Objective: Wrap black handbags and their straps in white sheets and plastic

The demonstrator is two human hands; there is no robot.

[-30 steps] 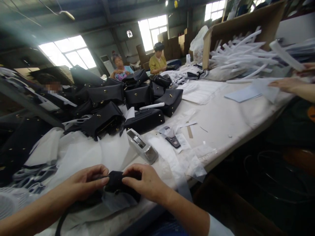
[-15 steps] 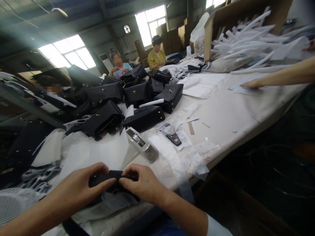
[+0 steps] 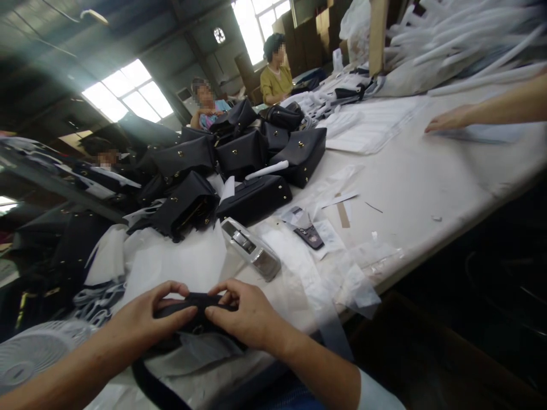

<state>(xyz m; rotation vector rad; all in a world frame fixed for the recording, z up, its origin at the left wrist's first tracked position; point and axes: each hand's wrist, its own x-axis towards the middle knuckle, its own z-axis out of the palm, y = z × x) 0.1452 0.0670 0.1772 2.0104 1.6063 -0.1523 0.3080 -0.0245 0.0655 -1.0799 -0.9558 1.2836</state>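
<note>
At the near edge of the table, both of my hands pinch the upper edge of a black handbag [image 3: 200,328]. My left hand [image 3: 166,315] has its thumb on the near side and fingers over the far side. Close beside it, my right hand [image 3: 241,313] grips the same edge with curled fingers. Clear plastic film [image 3: 205,350] covers part of the bag's front, and a black strap [image 3: 156,387] hangs below it. The bag's lower part is mostly hidden. Beyond my hands lie white sheets [image 3: 175,259] and a grey-and-clear dispenser-like device [image 3: 252,249].
Several black handbags [image 3: 239,154] are heaped across the table's far left. A white fan [image 3: 38,350] stands at lower left. Plastic scraps and a black tag [image 3: 310,234] lie right of the device. Another person's hand [image 3: 453,118] rests on paper at right; white tubes [image 3: 470,40] pile behind.
The view has shifted slightly. The other person's hand at right has slid over the paper, and the person in yellow has turned their head. My hands keep nearly the same grip on the handbag.
</note>
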